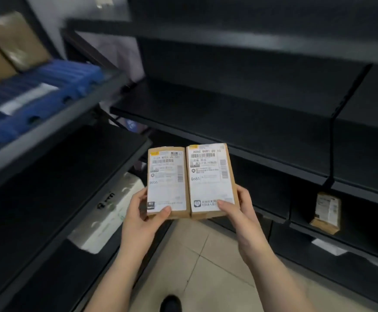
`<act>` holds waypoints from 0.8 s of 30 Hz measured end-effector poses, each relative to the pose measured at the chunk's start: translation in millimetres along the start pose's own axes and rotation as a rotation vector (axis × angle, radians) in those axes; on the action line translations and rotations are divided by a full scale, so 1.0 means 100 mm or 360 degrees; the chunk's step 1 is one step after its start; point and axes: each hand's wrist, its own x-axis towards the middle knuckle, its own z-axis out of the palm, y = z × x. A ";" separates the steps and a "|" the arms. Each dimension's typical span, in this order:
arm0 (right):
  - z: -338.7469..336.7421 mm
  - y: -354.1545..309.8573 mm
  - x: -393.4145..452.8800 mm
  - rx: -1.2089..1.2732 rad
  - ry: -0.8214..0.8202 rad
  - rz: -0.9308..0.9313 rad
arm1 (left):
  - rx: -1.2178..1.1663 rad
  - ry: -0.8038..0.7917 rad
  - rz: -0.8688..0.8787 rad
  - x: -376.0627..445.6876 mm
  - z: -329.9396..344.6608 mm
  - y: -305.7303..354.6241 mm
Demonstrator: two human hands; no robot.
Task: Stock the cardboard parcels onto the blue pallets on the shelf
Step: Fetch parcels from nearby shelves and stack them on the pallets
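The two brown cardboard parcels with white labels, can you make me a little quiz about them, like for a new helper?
1. True or false: the two brown cardboard parcels with white labels are held side by side, one by each hand.
2. Where does the blue plastic pallet sit? A) on the tiled floor B) on the upper left shelf C) on the right shelf
3. Fill in: the small labelled cardboard box stands alone on a low shelf on the ____ side.

Key:
1. True: the left hand grips one, the right hand the other.
2. B
3. right
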 end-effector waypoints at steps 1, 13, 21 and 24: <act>0.09 -0.15 -0.07 0.0002 -0.0052 -0.0036 | -0.0014 0.0044 0.0030 -0.09 -0.10 0.14; 1.24 -1.26 -0.67 -0.0060 -0.0582 -0.0346 | -0.0150 0.0609 0.0340 -0.82 -1.41 1.21; 2.15 -1.58 -0.84 -0.0070 -0.0881 -0.0498 | -0.0211 0.0893 0.0453 -1.04 -2.28 1.52; 2.47 -1.61 -0.85 -0.0073 -0.0955 -0.0521 | -0.0211 0.0959 0.0478 -1.09 -2.59 1.57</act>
